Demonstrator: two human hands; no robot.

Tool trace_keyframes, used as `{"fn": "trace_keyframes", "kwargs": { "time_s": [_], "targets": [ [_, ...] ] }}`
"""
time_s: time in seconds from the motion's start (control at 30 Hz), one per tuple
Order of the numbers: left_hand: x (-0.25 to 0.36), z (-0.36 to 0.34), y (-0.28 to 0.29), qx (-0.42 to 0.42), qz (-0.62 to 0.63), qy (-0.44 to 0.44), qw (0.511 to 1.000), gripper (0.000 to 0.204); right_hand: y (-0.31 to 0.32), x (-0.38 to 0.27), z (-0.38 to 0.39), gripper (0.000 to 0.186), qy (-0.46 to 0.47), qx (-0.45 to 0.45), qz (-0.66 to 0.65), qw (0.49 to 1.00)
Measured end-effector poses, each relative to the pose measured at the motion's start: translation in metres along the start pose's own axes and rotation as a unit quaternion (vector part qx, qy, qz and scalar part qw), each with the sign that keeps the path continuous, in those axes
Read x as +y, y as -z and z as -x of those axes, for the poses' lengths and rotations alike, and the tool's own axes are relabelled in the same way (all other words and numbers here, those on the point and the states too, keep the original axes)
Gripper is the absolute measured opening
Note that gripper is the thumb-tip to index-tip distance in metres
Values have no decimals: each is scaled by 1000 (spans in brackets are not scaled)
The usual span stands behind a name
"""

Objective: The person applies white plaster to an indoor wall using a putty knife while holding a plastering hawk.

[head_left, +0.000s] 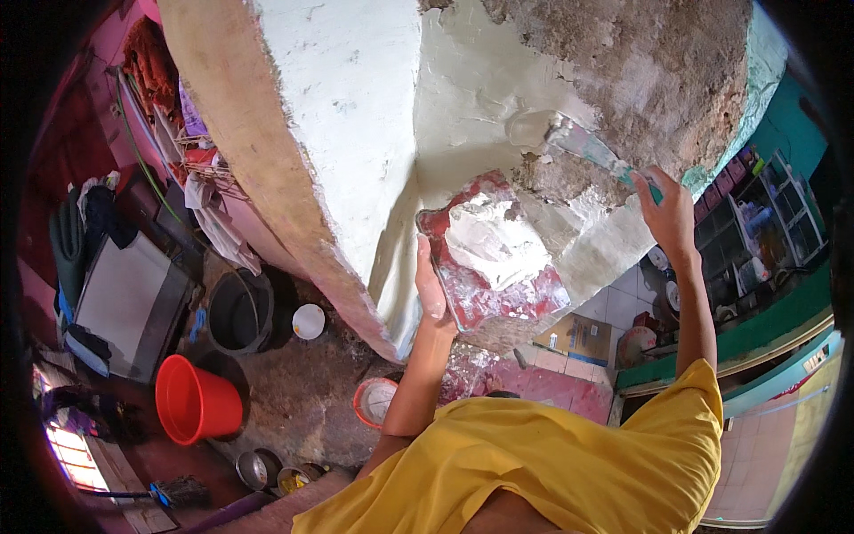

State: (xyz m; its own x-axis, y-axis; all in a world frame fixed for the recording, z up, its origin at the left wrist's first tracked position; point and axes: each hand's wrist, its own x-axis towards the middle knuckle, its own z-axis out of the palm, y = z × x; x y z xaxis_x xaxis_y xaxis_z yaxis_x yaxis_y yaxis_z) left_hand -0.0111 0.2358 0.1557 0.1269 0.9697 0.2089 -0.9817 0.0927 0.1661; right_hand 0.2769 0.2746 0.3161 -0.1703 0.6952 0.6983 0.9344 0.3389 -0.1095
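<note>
My right hand [665, 212] grips the green handle of a putty knife [592, 149]. Its broad blade, smeared with white, lies at the edge of the pale filler on the wall [480, 89]. Brown, rough wall shows bare above and right of the blade. In my left hand [431, 283] is a red, roughly square board [480, 307], held below the knife and close to the wall. A thick heap of white putty [498, 240] sits on the board. The left fingers are mostly hidden behind it; the thumb side shows at its left edge.
An orange-red bucket [197, 400], a black tub [240, 311] and a small white pail [309, 321] stand on the floor at left. Near my left forearm is a red-rimmed container [374, 400] with white stuff inside. A dish rack [774, 222] stands at right, and a cardboard box [576, 338] lies below the wall.
</note>
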Motion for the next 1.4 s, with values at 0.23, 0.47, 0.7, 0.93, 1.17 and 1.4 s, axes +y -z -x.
{"fn": "trace_keyframes", "kwargs": {
  "time_s": [0.23, 0.47, 0.7, 0.93, 1.17, 1.4],
  "targets": [
    [7, 10, -13, 13, -66, -22, 997, 64, 29, -20, 8, 20, -15, -26, -52, 998],
    [4, 7, -3, 20, -29, -20, 999, 63, -61, -26, 7, 22, 63, 37, -37, 997],
    [6, 10, 8, 19, -17, -31, 999, 60, -79, 9, 48, 19, 13, 61, -49, 997],
    [6, 9, 17, 59, -20, -40, 997, 59, -77, 18, 83, 12, 30, 90, -72, 993],
    [3, 5, 17, 52, -46, -41, 997, 59, -92, -29, 36, 14, 54, 100, -53, 992],
    [3, 8, 8, 40, -12, -6, 999, 62, -45, -4, -12, 23, 123, 40, 3, 992]
  ]
}}
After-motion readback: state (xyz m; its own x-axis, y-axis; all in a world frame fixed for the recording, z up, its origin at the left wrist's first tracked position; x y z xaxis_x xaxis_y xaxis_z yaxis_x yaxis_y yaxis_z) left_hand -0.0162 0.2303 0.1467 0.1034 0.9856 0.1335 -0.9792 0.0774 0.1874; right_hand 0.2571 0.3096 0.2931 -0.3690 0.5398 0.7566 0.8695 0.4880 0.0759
